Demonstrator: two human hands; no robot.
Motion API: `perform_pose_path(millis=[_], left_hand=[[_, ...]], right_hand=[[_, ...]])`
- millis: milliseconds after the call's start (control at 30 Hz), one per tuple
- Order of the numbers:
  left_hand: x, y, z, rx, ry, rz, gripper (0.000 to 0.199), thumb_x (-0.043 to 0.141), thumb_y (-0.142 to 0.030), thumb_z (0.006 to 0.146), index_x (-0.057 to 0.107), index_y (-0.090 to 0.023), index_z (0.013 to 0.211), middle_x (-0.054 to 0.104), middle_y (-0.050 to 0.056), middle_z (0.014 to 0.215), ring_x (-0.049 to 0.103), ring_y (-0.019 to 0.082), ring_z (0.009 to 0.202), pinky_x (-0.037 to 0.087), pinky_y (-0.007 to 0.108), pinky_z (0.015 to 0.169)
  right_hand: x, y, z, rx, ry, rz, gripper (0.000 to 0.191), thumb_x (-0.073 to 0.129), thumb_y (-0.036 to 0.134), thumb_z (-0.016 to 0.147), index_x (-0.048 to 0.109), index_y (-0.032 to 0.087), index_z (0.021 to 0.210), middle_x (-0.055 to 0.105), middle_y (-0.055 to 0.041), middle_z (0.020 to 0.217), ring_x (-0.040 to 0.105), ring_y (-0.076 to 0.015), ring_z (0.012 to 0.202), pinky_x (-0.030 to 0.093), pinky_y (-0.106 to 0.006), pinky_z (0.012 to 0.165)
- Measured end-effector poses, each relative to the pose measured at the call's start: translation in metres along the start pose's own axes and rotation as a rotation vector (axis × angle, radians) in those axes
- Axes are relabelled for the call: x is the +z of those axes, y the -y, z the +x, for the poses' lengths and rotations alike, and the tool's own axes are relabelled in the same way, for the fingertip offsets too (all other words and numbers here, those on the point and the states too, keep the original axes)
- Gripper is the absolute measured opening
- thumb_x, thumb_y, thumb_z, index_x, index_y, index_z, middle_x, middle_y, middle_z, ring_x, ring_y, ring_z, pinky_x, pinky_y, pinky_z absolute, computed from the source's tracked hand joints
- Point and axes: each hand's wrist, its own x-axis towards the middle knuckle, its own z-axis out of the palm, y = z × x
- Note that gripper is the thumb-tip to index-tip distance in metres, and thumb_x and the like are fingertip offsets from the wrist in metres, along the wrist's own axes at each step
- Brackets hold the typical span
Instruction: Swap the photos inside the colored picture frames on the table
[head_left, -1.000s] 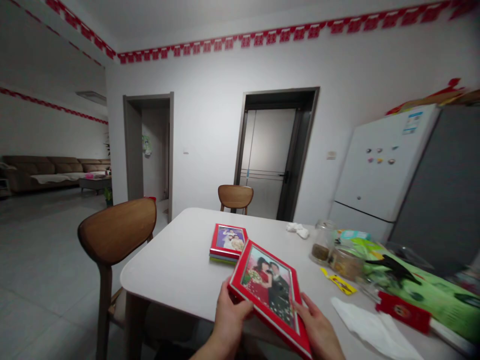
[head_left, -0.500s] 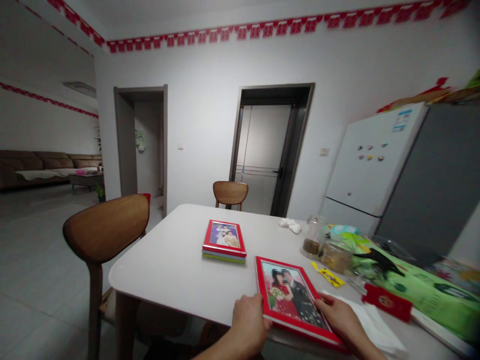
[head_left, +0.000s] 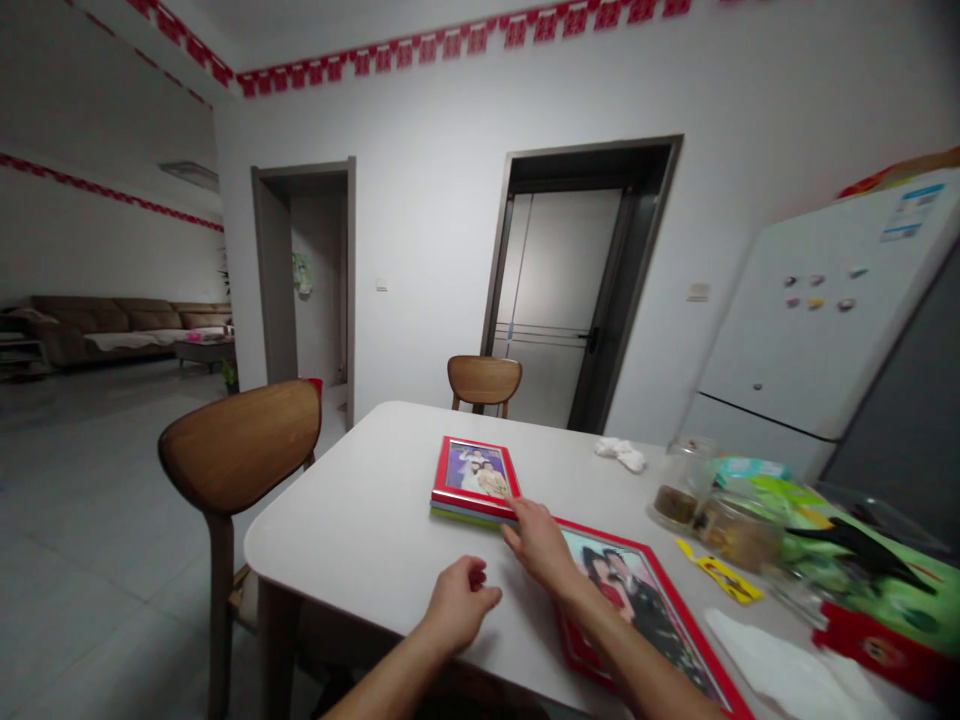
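Note:
A small stack of red-framed photos (head_left: 480,472), with a green layer at its bottom, lies on the white table. My right hand (head_left: 541,545) grips its near right corner, fingertips on the top frame's edge and thumb lower at the side. Nearer the table's front edge, my left hand (head_left: 459,605) hovers with fingers loosely curled, thumb apart and nothing between them. Under my right forearm lies a larger red-framed photo (head_left: 637,600) of two people, touched by neither hand as far as I can see; the forearm hides part of it.
To the right stand glass jars (head_left: 679,485), with yellow packets (head_left: 727,580), white tissue (head_left: 780,665), a red packet (head_left: 885,645) and green bags beyond. Crumpled tissue (head_left: 621,454) lies farther back. Wooden chairs (head_left: 244,445) stand at the left and far sides of the white table (head_left: 337,520).
Both hands have let go of the larger framed photo. My right hand has moved forward and left to the stack, my left hand slightly left. The view has turned right.

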Motion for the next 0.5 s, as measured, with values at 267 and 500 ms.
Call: perform_pose_path(millis=[267,500], left_hand=[[-0.021,0.014,0.008,-0.213,-0.058,-0.473,0.042,0.064,-0.03,0.064,0.049,-0.007,0.095,0.058,0.005,0.072,0.059,0.014,0.063,0.044,0.025,0.06],[-0.015,-0.007,-0.002,-0.066,-0.147,-0.784,0.055,0.061,-0.052,0.061,0.054,-0.011,0.096,0.062,0.01,0.088,0.059,0.019,0.076,0.044,0.026,0.066]], right_hand=[[0.014,0.037,0.029,-0.084,0.002,-0.026,0.024,0.046,0.012,0.068,0.055,0.014,0.089,0.054,-0.0116,0.094,0.046,-0.0234,0.092,0.033,-0.034,0.079],[-0.02,0.071,-0.033,-0.149,-0.016,0.154,0.022,0.045,0.012,0.067,0.054,0.017,0.086,0.053,-0.0088,0.094,0.045,-0.0224,0.091,0.036,-0.034,0.079]])
